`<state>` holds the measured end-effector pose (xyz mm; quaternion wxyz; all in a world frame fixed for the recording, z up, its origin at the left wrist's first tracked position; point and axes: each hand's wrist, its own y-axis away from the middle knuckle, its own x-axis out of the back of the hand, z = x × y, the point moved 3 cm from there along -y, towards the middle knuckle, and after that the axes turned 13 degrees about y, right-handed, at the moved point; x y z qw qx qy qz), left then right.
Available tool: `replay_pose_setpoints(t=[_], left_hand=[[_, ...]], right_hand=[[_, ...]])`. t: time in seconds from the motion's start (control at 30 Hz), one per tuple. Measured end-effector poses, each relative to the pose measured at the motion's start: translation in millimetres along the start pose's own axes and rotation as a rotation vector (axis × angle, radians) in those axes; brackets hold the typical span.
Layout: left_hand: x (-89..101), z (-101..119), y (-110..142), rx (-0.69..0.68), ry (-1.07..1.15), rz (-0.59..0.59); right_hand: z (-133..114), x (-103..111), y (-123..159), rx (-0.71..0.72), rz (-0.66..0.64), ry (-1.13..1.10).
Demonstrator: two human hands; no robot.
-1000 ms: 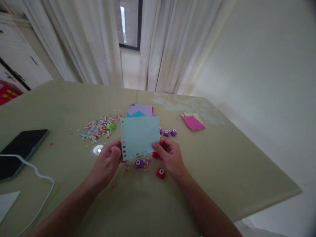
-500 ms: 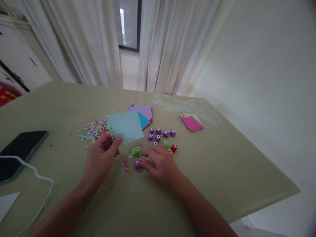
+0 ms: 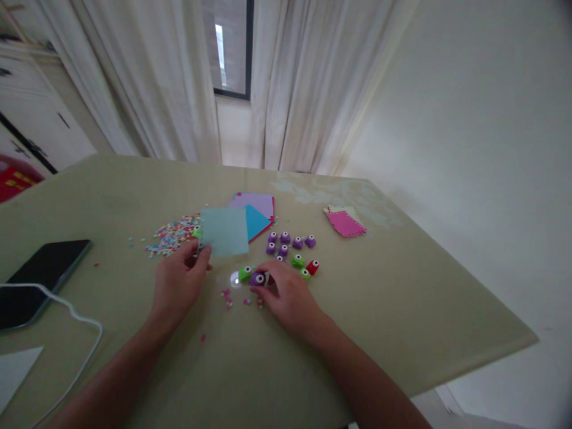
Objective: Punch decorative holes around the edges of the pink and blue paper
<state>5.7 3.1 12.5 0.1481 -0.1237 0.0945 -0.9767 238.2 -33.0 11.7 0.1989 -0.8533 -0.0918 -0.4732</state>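
My left hand (image 3: 179, 283) pinches the near left corner of a pale blue paper sheet (image 3: 224, 231) that lies low over the table. My right hand (image 3: 286, 295) rests on the table with its fingertips closed on a small purple paper punch (image 3: 258, 278). A green punch (image 3: 245, 273) sits just left of it. Beyond the right hand lies a cluster of several purple, green and red punches (image 3: 292, 247). A stack of coloured paper (image 3: 257, 208) lies behind the pale blue sheet.
A pile of coloured confetti (image 3: 172, 234) lies left of the sheet. A dark phone (image 3: 38, 274) with a white cable (image 3: 67, 310) is at the far left. A pink paper piece (image 3: 345, 223) lies at the right. Curtains hang behind the olive table (image 3: 402, 298).
The pale blue sheet went from held up in both hands to low on the table in the left hand alone. The right hand let go and took hold of the purple punch.
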Motion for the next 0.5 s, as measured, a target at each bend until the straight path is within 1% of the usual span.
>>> replay_pose_setpoints(t=[0.07, 0.17, 0.23, 0.27, 0.3, 0.37, 0.43, 0.5], left_hand=[[2.0, -0.7, -1.8, 0.011, 0.035, 0.014], [0.8, 0.2, -1.4, 0.032, 0.131, 0.025], [-1.9, 1.2, -0.2, 0.052, 0.195, 0.026], [-3.3, 1.9, 0.5, 0.059, 0.226, 0.030], [-4.8, 2.8, 1.3, 0.063, 0.257, 0.033], [-7.5, 5.2, 3.5, 0.067, 0.316, 0.033], [-10.0, 8.4, 6.5, 0.069, 0.360, 0.018], [-12.3, 12.3, 10.1, 0.070, 0.390, -0.009]], right_hand=[[1.4, 0.1, -0.6, 0.013, -0.030, 0.048], [1.0, -3.9, 0.4, 0.073, -0.079, 0.180], [0.4, -5.4, 1.1, 0.104, -0.065, 0.220], [1.2, -4.2, 0.8, 0.106, -0.033, 0.212], [3.6, -0.9, -0.2, 0.094, 0.018, 0.187], [15.3, 12.5, -4.7, 0.036, 0.178, 0.121], [37.0, 33.8, -11.5, -0.065, 0.364, 0.075], [65.1, 58.7, -19.3, -0.192, 0.504, 0.088]])
